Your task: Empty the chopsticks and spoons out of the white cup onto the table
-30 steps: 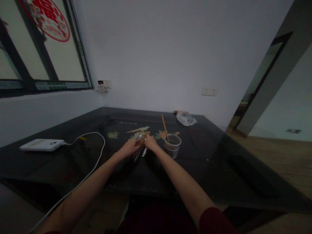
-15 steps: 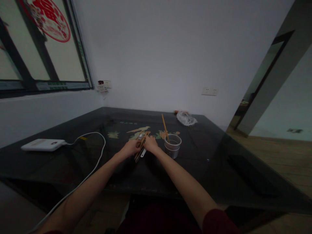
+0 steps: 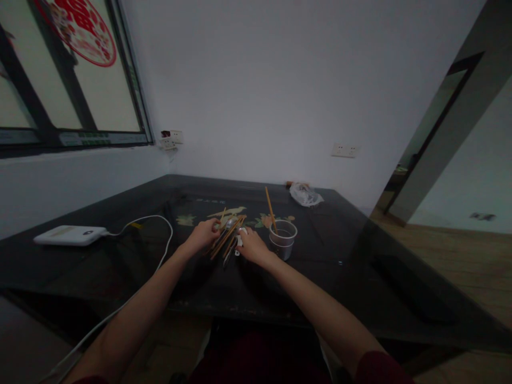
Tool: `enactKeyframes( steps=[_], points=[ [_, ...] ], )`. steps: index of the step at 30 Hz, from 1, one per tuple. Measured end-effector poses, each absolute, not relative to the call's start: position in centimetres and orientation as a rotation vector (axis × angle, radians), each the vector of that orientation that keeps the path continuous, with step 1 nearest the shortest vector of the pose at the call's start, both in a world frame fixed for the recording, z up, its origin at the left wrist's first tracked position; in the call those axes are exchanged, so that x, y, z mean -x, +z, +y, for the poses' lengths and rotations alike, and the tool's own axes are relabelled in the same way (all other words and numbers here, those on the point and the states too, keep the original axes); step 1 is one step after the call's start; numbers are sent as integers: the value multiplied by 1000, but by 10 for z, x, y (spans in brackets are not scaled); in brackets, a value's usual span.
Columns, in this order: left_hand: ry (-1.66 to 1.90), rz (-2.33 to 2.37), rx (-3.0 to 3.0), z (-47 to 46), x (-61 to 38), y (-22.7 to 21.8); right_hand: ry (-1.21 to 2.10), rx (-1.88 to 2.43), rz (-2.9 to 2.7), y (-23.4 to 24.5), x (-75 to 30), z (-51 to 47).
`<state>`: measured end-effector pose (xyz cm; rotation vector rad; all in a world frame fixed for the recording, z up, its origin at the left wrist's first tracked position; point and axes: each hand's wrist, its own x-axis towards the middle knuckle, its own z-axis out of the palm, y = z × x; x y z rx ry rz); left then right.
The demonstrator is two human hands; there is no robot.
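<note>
Several wooden chopsticks (image 3: 226, 235) and a metal spoon lie in a loose heap on the dark glass-topped table (image 3: 360, 250). My left hand (image 3: 205, 233) rests on the left side of the heap, fingers curled around a chopstick whose tip sticks up behind it. My right hand (image 3: 250, 245) lies on the right side of the heap with its fingertips on a white-handled utensil (image 3: 239, 241). A clear plastic cup (image 3: 283, 238) stands just right of my right hand, with one chopstick (image 3: 271, 208) leaning in it.
A white power bank (image 3: 69, 234) lies at the table's left, and its white cable (image 3: 160, 250) loops toward me. A crumpled plastic bag (image 3: 304, 194) sits at the far edge near the wall. A doorway opens at the right.
My hands have moved apart, the left going left and the right toward me. The chopsticks have fanned out from a tight bundle into a spread heap.
</note>
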<state>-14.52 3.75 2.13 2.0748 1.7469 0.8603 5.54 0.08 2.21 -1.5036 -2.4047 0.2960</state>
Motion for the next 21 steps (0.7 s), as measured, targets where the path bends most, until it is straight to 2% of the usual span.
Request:
enactKeyframes(
  steps=[9,21],
  points=[
    [514,1934,-2184,34,143,24,60,1659,-2529,25,-57,-23],
    [702,1867,-2225,35,137,22,51,1585,-2538,19,-36,-19]
  ],
)
